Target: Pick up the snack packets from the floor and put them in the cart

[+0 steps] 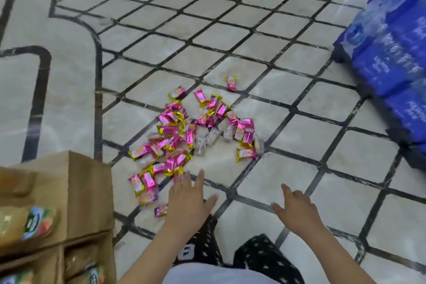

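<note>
On the tiled floor (230,18) ahead of me: pink-and-gold snack packets (184,140) in a loose heap, one stray packet (231,83) lying apart on the far side. My left hand (189,198), fingers spread, holding nothing, at the heap's near edge. My right hand (295,205), fingers loosely spread, holding nothing, over bare tile to the right. Cardboard box (87,191) at my left; blue wrapped bottle pack (391,53) far right.

The snack packets (184,136) are glossy, crinkled pink-and-gold foil, a few in clear plastic. The floor (207,18) looks like smooth, polished pale stone with dark inlaid lines. The cardboard box (90,191) is matt brown. The blue bottle pack (391,53) wears shiny plastic film.
</note>
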The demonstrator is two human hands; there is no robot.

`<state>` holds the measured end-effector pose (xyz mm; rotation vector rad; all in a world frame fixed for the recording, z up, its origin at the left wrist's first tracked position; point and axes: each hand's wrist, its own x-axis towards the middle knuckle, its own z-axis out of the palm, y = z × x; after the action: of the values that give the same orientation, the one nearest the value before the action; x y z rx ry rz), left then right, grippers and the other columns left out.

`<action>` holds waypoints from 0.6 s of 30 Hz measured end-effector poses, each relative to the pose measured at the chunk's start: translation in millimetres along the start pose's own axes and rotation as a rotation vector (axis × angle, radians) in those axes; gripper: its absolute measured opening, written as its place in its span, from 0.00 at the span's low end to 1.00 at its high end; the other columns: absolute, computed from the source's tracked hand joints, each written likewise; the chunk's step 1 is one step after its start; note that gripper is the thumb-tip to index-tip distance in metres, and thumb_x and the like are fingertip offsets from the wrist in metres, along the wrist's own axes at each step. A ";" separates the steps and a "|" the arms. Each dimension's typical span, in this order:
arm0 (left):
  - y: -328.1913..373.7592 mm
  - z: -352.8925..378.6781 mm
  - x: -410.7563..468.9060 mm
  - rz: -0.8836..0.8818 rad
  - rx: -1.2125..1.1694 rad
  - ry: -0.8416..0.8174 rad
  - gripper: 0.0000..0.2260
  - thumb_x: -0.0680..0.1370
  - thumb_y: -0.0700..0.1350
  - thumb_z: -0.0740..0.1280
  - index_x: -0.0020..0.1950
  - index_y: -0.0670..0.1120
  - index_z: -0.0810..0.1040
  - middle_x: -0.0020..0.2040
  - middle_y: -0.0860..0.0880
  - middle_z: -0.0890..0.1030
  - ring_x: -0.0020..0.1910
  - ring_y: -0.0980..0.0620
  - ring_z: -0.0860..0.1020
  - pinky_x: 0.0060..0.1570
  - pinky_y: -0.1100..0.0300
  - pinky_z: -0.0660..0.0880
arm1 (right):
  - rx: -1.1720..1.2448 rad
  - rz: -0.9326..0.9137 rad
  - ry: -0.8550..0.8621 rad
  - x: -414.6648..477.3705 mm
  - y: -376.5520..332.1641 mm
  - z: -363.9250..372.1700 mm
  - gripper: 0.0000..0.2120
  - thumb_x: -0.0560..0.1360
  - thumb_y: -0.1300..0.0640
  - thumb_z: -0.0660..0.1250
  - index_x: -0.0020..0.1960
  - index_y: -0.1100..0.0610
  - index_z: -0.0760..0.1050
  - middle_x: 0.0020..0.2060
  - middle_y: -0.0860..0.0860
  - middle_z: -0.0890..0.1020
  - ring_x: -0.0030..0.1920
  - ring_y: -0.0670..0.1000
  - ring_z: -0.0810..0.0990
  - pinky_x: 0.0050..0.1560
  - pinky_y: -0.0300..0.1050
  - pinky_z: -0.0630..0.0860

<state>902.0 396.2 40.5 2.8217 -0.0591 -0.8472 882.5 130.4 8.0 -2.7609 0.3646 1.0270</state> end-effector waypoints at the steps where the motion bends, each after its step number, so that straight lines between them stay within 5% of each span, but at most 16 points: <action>1: 1.8 -13.3 17.5 0.024 0.004 -0.003 0.34 0.81 0.65 0.52 0.81 0.51 0.46 0.80 0.41 0.52 0.79 0.41 0.50 0.76 0.48 0.51 | 0.023 0.012 0.010 11.6 -3.1 -12.2 0.33 0.80 0.41 0.55 0.79 0.52 0.49 0.67 0.57 0.69 0.66 0.58 0.69 0.62 0.50 0.70; 8: 54.3 -59.2 125.5 0.104 0.082 0.045 0.35 0.80 0.67 0.53 0.81 0.51 0.48 0.80 0.41 0.54 0.79 0.41 0.53 0.75 0.47 0.53 | 0.160 0.064 0.056 91.4 16.9 -81.8 0.33 0.80 0.41 0.55 0.79 0.53 0.48 0.68 0.60 0.68 0.68 0.61 0.67 0.64 0.53 0.69; 14: 131.9 -27.2 184.2 0.014 0.053 -0.033 0.37 0.79 0.68 0.54 0.81 0.52 0.47 0.80 0.39 0.53 0.79 0.39 0.51 0.75 0.45 0.52 | 0.096 0.034 -0.073 176.7 87.0 -119.6 0.34 0.80 0.39 0.54 0.79 0.53 0.48 0.68 0.60 0.68 0.67 0.61 0.68 0.64 0.52 0.69; 18: 188.9 2.5 202.3 -0.060 0.008 -0.068 0.41 0.74 0.74 0.46 0.81 0.52 0.50 0.79 0.40 0.57 0.78 0.40 0.56 0.74 0.45 0.57 | 0.026 0.013 -0.120 221.3 143.9 -150.5 0.34 0.80 0.39 0.53 0.79 0.52 0.47 0.70 0.60 0.66 0.69 0.60 0.67 0.66 0.52 0.68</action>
<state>1072.9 191.6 -33.8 2.8142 0.0132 -0.9584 1096.2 -80.9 -36.5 -2.6614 0.3756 1.1763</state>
